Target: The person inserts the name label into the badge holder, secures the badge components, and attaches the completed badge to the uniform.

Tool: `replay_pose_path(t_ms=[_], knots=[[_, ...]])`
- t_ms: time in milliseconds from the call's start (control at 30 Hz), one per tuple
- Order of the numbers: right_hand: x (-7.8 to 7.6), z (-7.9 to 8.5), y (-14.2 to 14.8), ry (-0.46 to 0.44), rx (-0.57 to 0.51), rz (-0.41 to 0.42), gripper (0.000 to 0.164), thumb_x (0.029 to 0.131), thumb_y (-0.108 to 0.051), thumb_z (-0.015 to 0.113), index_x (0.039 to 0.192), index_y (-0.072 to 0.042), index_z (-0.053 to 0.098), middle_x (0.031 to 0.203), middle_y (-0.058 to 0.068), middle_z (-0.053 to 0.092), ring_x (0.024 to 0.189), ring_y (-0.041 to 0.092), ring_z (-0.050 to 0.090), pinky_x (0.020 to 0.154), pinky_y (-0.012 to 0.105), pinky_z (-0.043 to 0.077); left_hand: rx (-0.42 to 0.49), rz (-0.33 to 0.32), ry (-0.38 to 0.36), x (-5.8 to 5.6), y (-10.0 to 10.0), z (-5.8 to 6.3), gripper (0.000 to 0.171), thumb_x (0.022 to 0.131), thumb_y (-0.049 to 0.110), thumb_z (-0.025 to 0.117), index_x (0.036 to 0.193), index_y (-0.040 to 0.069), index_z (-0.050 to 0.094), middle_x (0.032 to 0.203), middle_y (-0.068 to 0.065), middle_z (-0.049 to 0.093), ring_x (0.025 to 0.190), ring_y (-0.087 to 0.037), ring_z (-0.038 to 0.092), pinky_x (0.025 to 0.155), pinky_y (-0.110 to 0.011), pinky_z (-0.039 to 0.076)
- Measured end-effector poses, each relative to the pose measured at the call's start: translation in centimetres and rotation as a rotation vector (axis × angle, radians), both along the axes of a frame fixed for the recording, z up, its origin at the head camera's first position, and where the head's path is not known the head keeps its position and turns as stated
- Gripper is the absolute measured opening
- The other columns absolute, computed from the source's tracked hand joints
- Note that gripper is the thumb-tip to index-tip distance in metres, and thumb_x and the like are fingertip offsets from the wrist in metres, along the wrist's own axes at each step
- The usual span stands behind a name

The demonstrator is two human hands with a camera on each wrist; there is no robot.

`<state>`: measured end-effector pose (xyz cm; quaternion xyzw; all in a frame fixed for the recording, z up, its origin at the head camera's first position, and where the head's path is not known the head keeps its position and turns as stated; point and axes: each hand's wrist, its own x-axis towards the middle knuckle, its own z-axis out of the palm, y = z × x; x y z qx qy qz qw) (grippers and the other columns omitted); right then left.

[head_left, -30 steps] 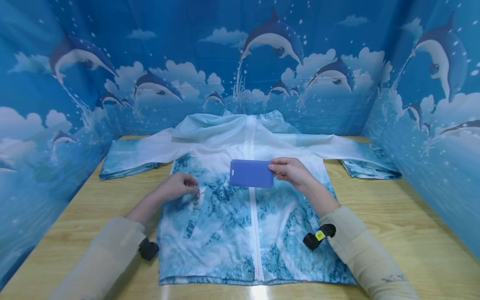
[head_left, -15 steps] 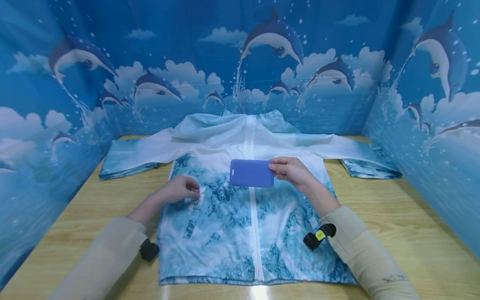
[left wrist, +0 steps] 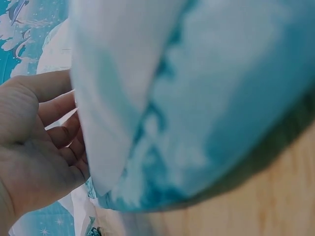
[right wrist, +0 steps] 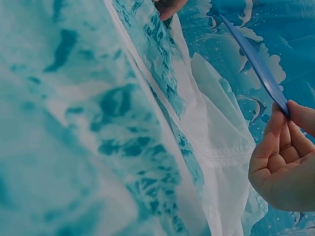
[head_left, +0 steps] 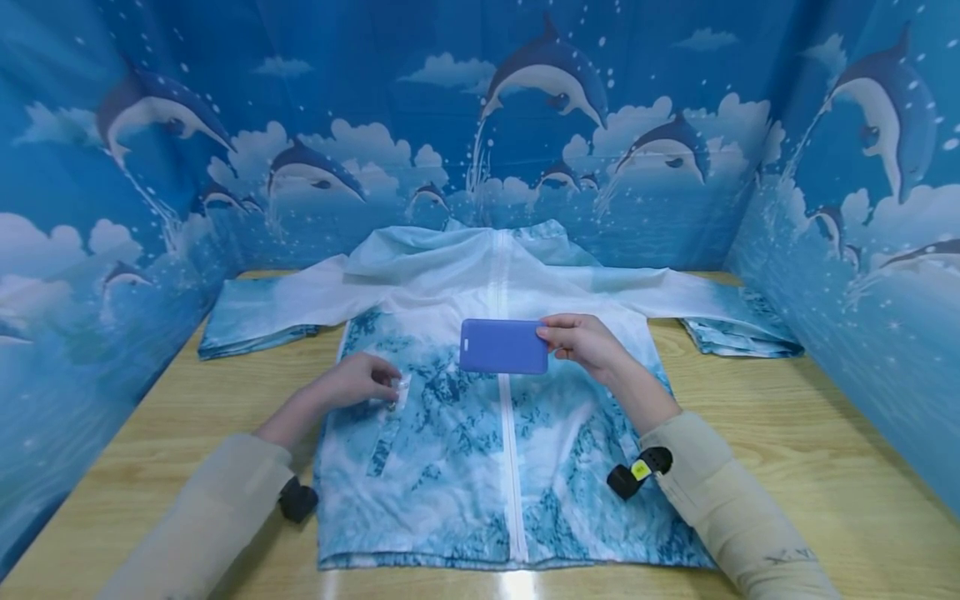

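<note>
A white and teal zip-up jacket (head_left: 450, 467) lies spread front up on the table. My left hand (head_left: 360, 379) pinches the upper end of its pocket opening (head_left: 402, 393), at the left of the jacket's front. Seen from the left wrist, a blurred fold of the jacket (left wrist: 162, 108) hides those fingertips. Between thumb and fingers, my right hand (head_left: 585, 343) holds a flat blue card holder (head_left: 502, 347) by its right end, over the zip. It has a small slot at its left end. From the right wrist, the card holder (right wrist: 258, 69) appears almost edge-on.
Both jacket sleeves stretch sideways, with the left cuff end (head_left: 251, 321) and right cuff end (head_left: 738, 325) folded over. A wood-grain table (head_left: 810, 450) lies beneath. Dolphin-print curtains (head_left: 420, 108) stand at the back and sides.
My left hand's fingers have shifted slightly to the right at the pocket edge. The right hand and card holder have stayed in place.
</note>
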<state>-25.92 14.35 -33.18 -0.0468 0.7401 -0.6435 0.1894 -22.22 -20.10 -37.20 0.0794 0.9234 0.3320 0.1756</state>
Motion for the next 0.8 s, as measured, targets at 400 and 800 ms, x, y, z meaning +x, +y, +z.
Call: replay_pose_path(t_ms=[400,800], knots=[[0.00,0.02,0.03,0.009,0.012,0.001,0.040,0.094,-0.015,0.056,0.127,0.006,0.050,0.079,-0.001,0.063,0.071,0.012,0.055,0.074,0.035,0.044,0.015,-0.025,0.043,0.13,-0.19,-0.17,0.021,0.082,0.016,0.070,0.099,0.005,0.064,0.083,-0.004,0.058,0.072,-0.018,0.053,0.063,-0.032,0.045],[0.03,-0.06,0.13,0.013,0.014,0.002,0.040,0.094,-0.015,0.056,0.127,0.006,0.050,0.079,-0.001,0.062,0.071,0.012,0.055,0.074,0.036,0.044,-0.040,-0.033,0.084,0.37,-0.18,0.58,0.012,0.086,0.018,0.065,0.089,0.007,0.061,0.083,-0.004,0.060,0.071,-0.017,0.054,0.062,-0.032,0.045]])
